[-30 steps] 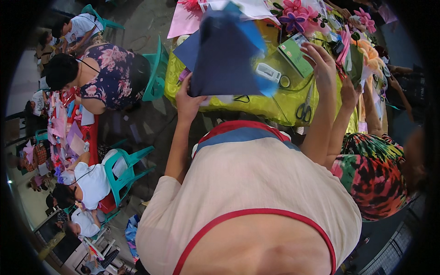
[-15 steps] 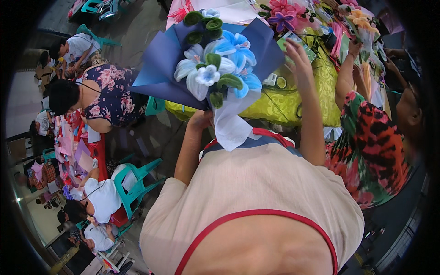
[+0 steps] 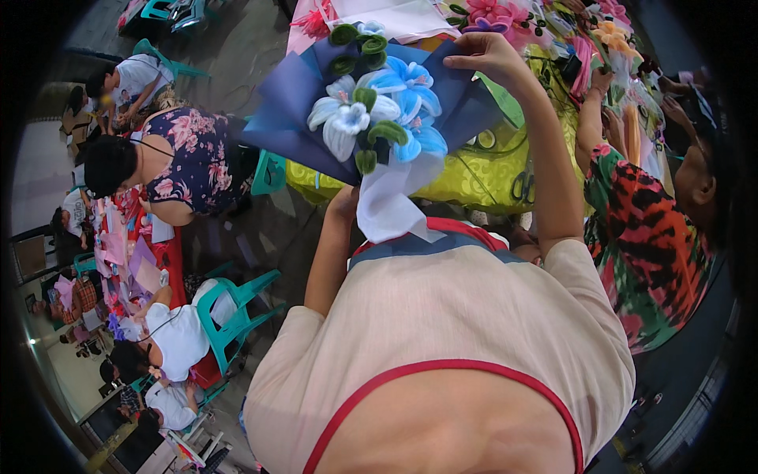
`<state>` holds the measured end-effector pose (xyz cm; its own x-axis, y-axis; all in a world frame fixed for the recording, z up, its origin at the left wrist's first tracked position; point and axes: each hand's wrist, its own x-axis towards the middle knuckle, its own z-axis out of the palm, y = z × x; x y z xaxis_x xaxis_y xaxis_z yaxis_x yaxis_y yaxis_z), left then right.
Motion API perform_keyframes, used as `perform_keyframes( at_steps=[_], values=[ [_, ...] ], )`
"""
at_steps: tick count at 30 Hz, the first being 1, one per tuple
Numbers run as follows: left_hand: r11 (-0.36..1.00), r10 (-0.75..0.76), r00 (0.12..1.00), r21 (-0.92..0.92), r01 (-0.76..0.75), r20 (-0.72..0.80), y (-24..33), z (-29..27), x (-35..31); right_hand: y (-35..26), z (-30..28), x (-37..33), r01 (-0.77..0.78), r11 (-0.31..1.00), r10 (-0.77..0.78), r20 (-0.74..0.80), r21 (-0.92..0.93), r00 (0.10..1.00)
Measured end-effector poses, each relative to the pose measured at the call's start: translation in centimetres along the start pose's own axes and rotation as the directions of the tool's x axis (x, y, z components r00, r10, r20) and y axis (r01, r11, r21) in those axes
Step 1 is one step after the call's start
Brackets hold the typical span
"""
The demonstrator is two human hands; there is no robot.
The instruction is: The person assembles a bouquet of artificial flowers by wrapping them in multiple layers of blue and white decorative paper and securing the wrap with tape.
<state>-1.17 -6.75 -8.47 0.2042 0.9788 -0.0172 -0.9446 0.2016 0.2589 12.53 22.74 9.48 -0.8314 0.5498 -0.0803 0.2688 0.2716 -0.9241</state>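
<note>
A bouquet of fuzzy blue and white flowers (image 3: 410,103) with curled dark green leaves stands in front of me, wrapped in dark blue paper (image 3: 292,103). White inner wrap (image 3: 387,209) hangs out at its base. My left hand (image 3: 345,202) holds the bouquet low on its left side, its fingers mostly hidden behind the wrap. At the upper right edge of the blue paper, my right hand (image 3: 488,57) pinches the sheet between thumb and fingers.
Behind the bouquet is a table with a yellow-green cloth (image 3: 474,186), holding scissors (image 3: 522,188), a tape roll (image 3: 485,140) and pink flowers (image 3: 493,14). A person in a floral top (image 3: 643,245) works close on my right. Green chairs (image 3: 229,316) and several seated people are at left.
My right hand has moved up and left from beside the bouquet, fingers apart, to the paper's upper right edge and closed on it. The bouquet has shifted slightly.
</note>
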Motion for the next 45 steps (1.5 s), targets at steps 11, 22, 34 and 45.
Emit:
perform_keyframes(
  at_steps=[11, 22, 34, 45],
  values=[
    [0.886, 0.399, 0.723, 0.441, -0.144, -0.564, 0.9, 3.9, 2.5, 5.6, 1.1, -1.8, -0.177, 0.978, 0.198, -0.210, 0.113, 0.958],
    [-0.191, 0.921, 0.385, 0.794, 0.577, -0.059, 6.5, 11.4, 2.0, 11.3, 2.2, -11.3, -0.345, 0.875, 0.412, -0.147, 0.339, 0.899],
    [-0.429, 0.880, 0.473, 0.360, 0.828, -0.040, 6.4, 6.3, 5.3, 15.8, 4.8, -15.1, -0.464, 0.858, 0.512, -0.320, 0.218, 0.797],
    [-0.374, 0.868, 0.497, 0.634, 0.677, -0.020, 8.0, 9.6, 5.4, 16.2, 5.7, -14.2, -0.485, 0.853, 0.521, -0.238, 0.196, 0.820]
  ],
)
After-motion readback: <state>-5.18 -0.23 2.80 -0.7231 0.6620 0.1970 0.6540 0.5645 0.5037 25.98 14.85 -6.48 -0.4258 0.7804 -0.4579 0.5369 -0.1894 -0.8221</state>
